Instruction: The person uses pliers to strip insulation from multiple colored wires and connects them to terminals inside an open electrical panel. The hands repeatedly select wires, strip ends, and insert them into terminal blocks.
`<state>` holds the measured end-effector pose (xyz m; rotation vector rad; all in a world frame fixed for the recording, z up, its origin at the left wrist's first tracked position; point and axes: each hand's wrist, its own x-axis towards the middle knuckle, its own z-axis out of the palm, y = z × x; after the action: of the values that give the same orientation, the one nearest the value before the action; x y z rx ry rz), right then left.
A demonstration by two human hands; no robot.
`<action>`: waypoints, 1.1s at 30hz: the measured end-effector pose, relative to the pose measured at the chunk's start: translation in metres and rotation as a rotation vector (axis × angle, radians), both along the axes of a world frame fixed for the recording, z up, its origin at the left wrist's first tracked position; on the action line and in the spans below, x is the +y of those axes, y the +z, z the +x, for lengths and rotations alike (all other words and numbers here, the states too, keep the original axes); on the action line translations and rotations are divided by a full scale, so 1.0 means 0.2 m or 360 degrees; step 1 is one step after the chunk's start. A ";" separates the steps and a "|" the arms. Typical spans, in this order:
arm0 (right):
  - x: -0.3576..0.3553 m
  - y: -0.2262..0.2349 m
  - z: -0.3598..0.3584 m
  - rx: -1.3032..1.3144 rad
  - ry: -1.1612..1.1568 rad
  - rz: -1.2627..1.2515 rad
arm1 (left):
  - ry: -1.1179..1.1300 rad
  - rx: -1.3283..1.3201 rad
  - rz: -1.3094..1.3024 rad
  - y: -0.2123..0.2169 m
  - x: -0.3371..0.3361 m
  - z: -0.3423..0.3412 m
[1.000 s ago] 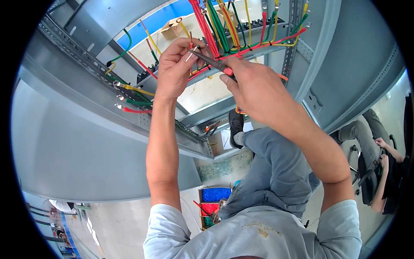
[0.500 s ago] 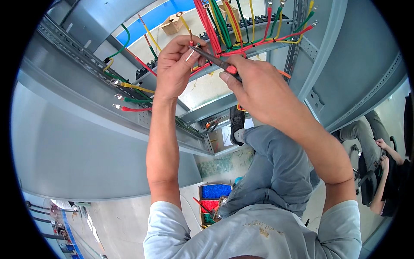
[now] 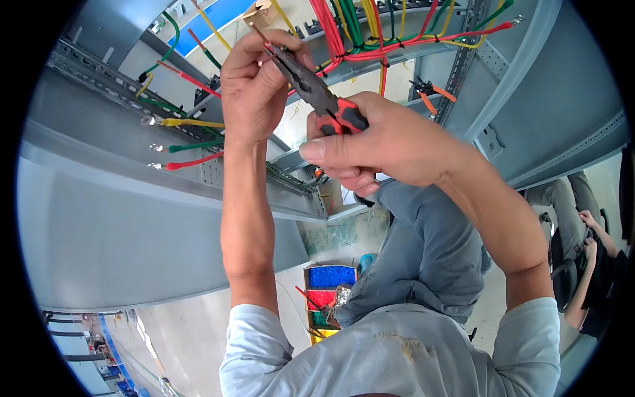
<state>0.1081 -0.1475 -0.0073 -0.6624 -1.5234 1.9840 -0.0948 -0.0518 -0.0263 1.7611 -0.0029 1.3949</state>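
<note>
Pinched in my left hand (image 3: 253,92) is a red wire (image 3: 269,49) whose bare copper end (image 3: 256,32) sticks up past the fingers. My right hand (image 3: 397,139) grips pliers (image 3: 311,89) with narrow dark jaws and red-and-black handles. The tips of the jaws are at the red wire, beside my left fingertips; whether they bite it is too small to tell. Behind the hands, a red wire bundle (image 3: 325,30) and a green wire bundle (image 3: 349,26) come down and bend right along a grey cabinet frame.
Lugged yellow (image 3: 192,123), green (image 3: 188,148) and red (image 3: 192,161) cables stick out at left. An orange-handled cutting tool (image 3: 433,94) rests on the right frame. Below, a box of coloured compartments (image 3: 306,278) sits by my leg. A seated person (image 3: 589,264) is at far right.
The pliers have turned so their broad side shows, and my right hand has shifted down and left with fingers curled under. The copper wire end now shows above my left fingers.
</note>
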 end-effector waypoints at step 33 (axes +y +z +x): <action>-0.01 0.31 0.16 -0.1760 -0.1522 0.2532 | 0.1976 -0.0128 0.0388 0.16 -0.21 0.38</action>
<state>0.1407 -0.1495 0.0544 -1.2939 -2.0311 -0.6260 -0.0195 -0.0945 0.0066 1.9503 1.0727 2.3748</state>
